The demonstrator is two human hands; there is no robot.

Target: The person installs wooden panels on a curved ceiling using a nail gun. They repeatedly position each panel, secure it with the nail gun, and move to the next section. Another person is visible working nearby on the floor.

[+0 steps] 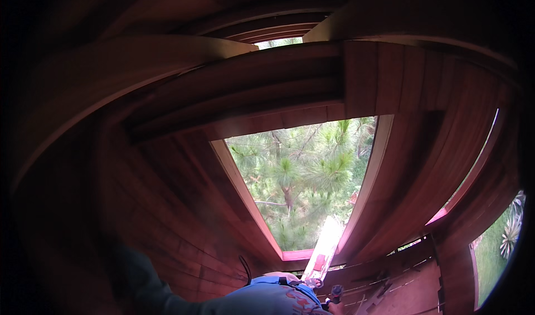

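My left arm, in a grey sleeve (pixel 139 279), rises at the lower left into deep shadow beside the plank wall. Its hand, my left hand (pixel 134 104), is only a dim shape high on the wall near a horizontal wooden beam (pixel 239 120); its fingers cannot be made out. Low at the bottom edge, my right hand (pixel 335 308) is closed round a dark hand tool with a rounded top (pixel 337 290). The kind of tool is too small and dark to tell. Beside it, a pale board (pixel 325 245) with a red patch slants at the window's lower edge.
A framed window opening (pixel 384 148) shows pine branches outside. Plank walls (pixel 412 86) surround me, with curved-looking beams (pixel 139 58) overhead. Wood pieces (pixel 382 290) lie on the floor at the lower right, near another opening (pixel 499 253) onto grass.
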